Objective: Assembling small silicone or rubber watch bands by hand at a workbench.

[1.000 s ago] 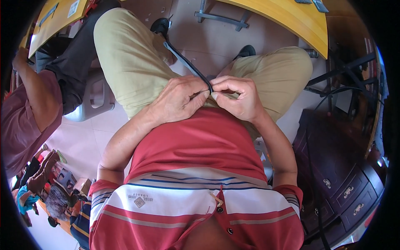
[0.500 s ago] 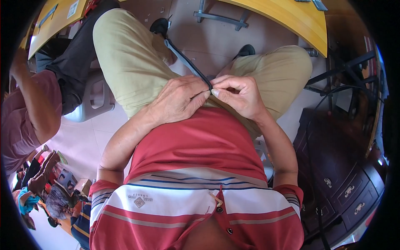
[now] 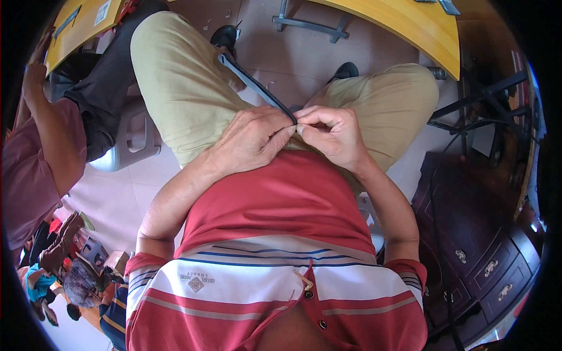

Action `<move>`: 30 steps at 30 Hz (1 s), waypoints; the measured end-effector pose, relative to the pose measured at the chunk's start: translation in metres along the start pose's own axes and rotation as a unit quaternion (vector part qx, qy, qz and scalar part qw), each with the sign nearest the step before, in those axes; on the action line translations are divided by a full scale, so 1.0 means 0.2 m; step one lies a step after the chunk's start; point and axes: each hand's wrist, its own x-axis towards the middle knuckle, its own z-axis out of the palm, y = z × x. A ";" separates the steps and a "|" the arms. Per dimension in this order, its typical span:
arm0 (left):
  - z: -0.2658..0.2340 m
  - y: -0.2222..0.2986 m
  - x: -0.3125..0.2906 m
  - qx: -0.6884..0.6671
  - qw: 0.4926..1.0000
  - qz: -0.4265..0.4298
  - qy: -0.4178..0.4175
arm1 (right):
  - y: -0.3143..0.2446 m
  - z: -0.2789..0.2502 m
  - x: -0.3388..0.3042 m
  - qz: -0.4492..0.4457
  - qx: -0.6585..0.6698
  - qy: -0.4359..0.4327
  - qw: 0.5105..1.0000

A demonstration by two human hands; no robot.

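A narrow dark strap [image 3: 253, 81] with a blue-grey face rises slantwise from my fingers, its free end up and to the left above my lap. With its thumb and fingers pressed together, my left hand [image 3: 253, 139] grips the strap's lower end. My right hand [image 3: 338, 136] pinches the same end, thumb against fingertip, touching the left thumb. Both hands are close in front of my red shirt, over my khaki trousers. Whatever lies between the fingertips is too small to make out.
A yellow table [image 3: 404, 26] stands ahead; another yellow tabletop [image 3: 79, 35] is at far left. Beside me on the left, a person [image 3: 52, 140] sits on a pale plastic stool [image 3: 132, 134]. A dark wooden cabinet [image 3: 462, 234] with ornate handles stands on the right, near black metal bars.
The strap's free end has swung left and slightly up. My hands keep almost the same place and grip. The person at left has shifted their arm.
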 end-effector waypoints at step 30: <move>0.00 -0.01 0.00 0.037 0.999 -0.009 -0.006 | 0.06 0.03 0.03 -0.005 -0.030 0.009 1.000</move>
